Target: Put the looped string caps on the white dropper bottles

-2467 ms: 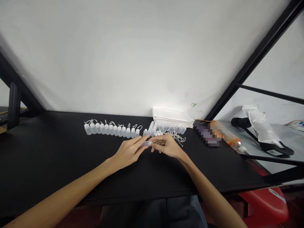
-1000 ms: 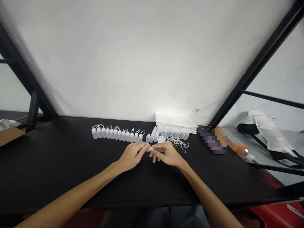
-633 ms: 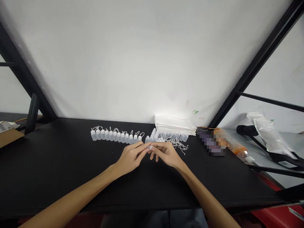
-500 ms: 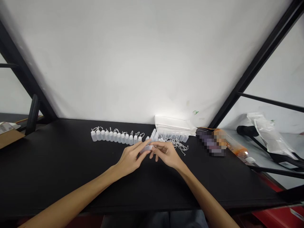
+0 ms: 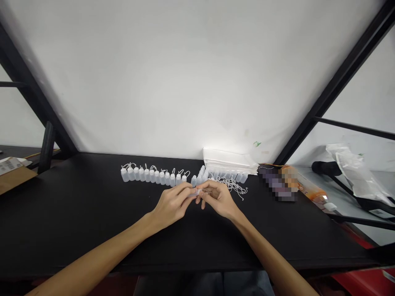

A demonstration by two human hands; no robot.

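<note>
Low over the black table, my left hand (image 5: 173, 202) is closed round a small translucent bottle (image 5: 193, 193) that lies on its side. My right hand (image 5: 218, 198) pinches at the bottle's neck end, where a thin white string shows between its fingers. Behind my left hand stands a row of small bottles (image 5: 157, 176) with white caps and string loops. Other bottles (image 5: 203, 174) stand just behind my right hand. A tangle of white strings (image 5: 236, 188) lies to the right of them.
A stack of white sheets (image 5: 228, 159) lies by the wall on the black table (image 5: 92, 213). At right are a blurred purple item, an orange-labelled bottle (image 5: 308, 190) and a plastic bag (image 5: 354, 172). A cardboard piece (image 5: 18, 176) is at far left, beside black frame bars.
The fingers of my left hand have curled more tightly round the bottle. My right hand stays at its neck end. The whole view has shifted slightly.
</note>
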